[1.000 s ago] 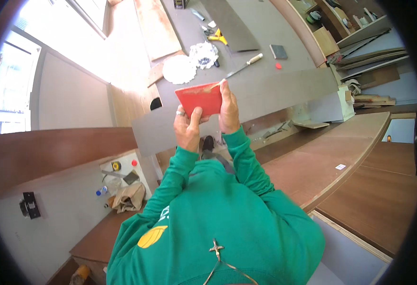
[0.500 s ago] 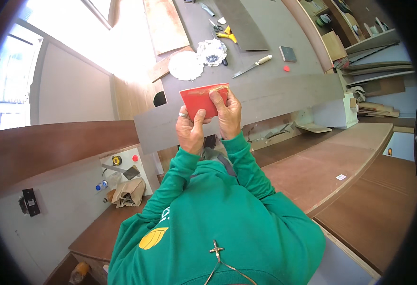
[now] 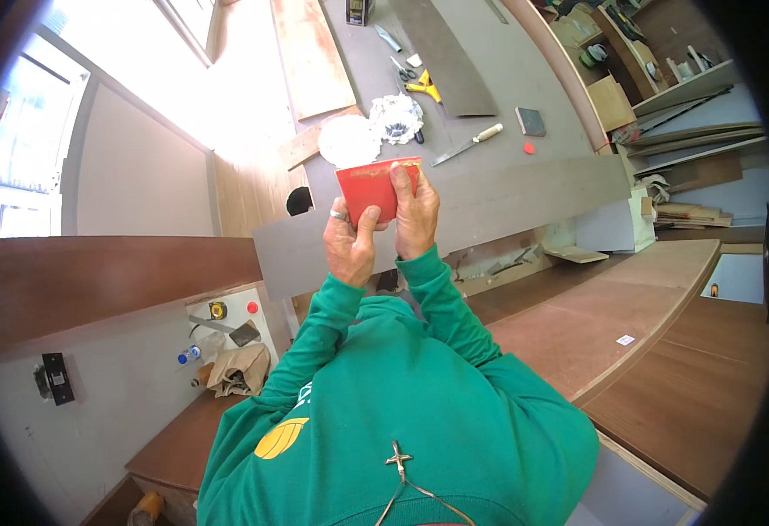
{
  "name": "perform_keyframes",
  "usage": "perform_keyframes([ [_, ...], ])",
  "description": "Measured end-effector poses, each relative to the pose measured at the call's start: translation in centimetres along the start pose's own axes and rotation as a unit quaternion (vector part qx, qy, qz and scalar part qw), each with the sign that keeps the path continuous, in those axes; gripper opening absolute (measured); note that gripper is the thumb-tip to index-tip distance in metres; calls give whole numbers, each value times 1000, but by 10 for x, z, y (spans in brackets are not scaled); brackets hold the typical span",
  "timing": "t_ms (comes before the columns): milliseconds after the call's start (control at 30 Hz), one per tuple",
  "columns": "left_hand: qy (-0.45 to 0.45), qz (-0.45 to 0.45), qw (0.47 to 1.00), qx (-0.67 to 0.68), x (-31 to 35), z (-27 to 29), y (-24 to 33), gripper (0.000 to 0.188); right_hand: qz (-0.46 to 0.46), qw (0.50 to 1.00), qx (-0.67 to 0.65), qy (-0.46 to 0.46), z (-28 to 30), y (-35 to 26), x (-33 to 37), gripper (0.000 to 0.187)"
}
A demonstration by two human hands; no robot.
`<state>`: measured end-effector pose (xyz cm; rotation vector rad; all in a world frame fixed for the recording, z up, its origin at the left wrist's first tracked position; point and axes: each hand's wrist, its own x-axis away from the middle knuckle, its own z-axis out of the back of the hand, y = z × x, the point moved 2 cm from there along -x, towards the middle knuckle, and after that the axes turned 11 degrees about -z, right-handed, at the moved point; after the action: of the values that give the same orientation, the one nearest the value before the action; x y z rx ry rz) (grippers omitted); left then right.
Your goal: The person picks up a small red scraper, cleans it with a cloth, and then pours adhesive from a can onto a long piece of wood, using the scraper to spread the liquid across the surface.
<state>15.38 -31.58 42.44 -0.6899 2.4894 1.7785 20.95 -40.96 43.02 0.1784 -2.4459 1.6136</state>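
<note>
Over the near edge of the grey bench I hold up a flat red spreader (image 3: pixel 367 191). It widens toward the far side, where tan smears run along its edge. My left hand (image 3: pixel 352 244), with a ring on one finger, grips its lower left part, thumb on the face. My right hand (image 3: pixel 416 215) pinches its right side, the thumb lying high on the face near the smeared edge. Fingers behind the spreader are mostly hidden. Just beyond it lie a white crumpled wad (image 3: pixel 396 118) and a round white piece (image 3: pixel 349 142), washed out by glare.
On the bench (image 3: pixel 481 53) lie a wooden-handled knife (image 3: pixel 469 144), a grey block (image 3: pixel 530 122), a small red disc (image 3: pixel 529 148), a yellow tool (image 3: pixel 424 86) and scissors (image 3: pixel 405 69). A long grey panel (image 3: pixel 533 188) crosses in front. At left is a tape measure (image 3: pixel 218 310).
The whole view has shifted slightly, so the bench and its tools appear a little lower. Both hands keep hold of the red spreader in nearly the same place.
</note>
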Motion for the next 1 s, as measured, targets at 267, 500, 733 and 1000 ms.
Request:
perform_keyframes([
  [267,5,-15,1000,22,-12,-2,5,21,5,1000,4,29,-6,-6,-9,37],
  [500,6,-7,999,39,-33,1,10,29,19,999,-39,-25,-24,-24,-9,52],
  [733,18,-27,999,24,-46,9,13,29,56,994,-59,-67,-26,-29,-11,36],
  [1000,-1,-12,1000,26,-48,14,9,29,63,996,-48,-34,-17,-14,-27,26],
])
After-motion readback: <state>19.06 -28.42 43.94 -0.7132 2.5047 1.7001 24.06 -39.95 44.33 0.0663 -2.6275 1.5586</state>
